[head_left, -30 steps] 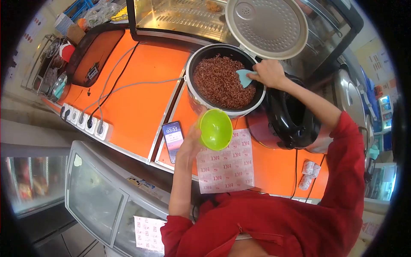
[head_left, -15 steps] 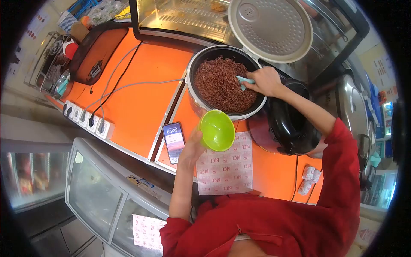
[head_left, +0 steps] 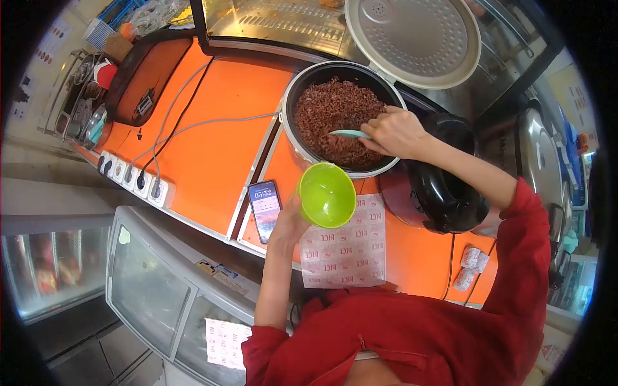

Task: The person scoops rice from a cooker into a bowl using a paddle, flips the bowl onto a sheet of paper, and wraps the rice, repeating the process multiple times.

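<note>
A large round cooker (head_left: 291, 138) stands open, holding dark reddish-brown rice (head_left: 328, 106). My right hand (head_left: 394, 133) is over its right side, closed round the handle of a light teal paddle (head_left: 349, 134), whose blade lies at the rice. Below the cooker, my left hand (head_left: 291, 222) grips a lime green bowl (head_left: 327, 195) by its left side. The bowl is tilted and its visible inside holds no rice. Under the bowl lies a printed paper sheet (head_left: 344, 254) on the orange counter (head_left: 412, 254).
A phone (head_left: 264, 209) lies left of the bowl. The cooker's raised lid (head_left: 415, 38) is behind it. A black cooker (head_left: 447, 193) stands at the right, near small wrapped rolls (head_left: 470, 260). Cables run left to a power strip (head_left: 135, 180).
My right hand has turned, and the paddle has swung to point left across the rice. My left hand still holds the bowl in nearly the same place. The view has shifted slightly.
</note>
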Demonstrator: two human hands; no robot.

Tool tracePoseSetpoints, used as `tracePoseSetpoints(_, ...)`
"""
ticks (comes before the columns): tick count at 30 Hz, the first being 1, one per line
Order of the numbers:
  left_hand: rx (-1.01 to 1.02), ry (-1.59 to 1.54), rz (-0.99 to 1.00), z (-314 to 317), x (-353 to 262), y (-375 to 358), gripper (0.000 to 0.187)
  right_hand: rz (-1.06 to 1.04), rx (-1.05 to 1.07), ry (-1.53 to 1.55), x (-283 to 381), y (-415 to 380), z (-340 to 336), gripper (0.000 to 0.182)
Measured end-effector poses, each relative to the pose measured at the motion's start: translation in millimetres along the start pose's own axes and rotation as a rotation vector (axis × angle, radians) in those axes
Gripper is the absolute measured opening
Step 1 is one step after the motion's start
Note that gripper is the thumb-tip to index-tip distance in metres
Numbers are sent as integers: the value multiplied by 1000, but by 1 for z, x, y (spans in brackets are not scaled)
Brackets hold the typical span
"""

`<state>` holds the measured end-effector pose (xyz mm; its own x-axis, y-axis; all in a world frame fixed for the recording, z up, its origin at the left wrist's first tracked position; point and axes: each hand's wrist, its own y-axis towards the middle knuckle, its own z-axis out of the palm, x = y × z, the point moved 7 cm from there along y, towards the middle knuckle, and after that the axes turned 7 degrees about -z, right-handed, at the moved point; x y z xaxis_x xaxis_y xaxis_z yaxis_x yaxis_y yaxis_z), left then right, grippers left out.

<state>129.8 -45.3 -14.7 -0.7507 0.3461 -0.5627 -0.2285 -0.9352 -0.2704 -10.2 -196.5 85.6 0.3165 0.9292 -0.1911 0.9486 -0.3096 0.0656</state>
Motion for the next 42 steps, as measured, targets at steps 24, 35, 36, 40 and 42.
tracePoseSetpoints(24,-144,27,323,21,-65,-16,75,274,133,551,-78,-6,23,39)
tracePoseSetpoints(35,-339,353,245,90,-39,93,63,519,-167,2,-85,-42,-100,32)
tracePoseSetpoints(36,-330,357,244,95,-36,101,63,526,-170,-3,-73,-38,-104,32)
tracePoseSetpoints(40,-247,269,221,109,-19,127,64,165,-116,-671,8,-20,-102,10)
tracePoseSetpoints(42,-222,136,216,104,-14,136,60,183,9,-708,21,-18,-97,8)
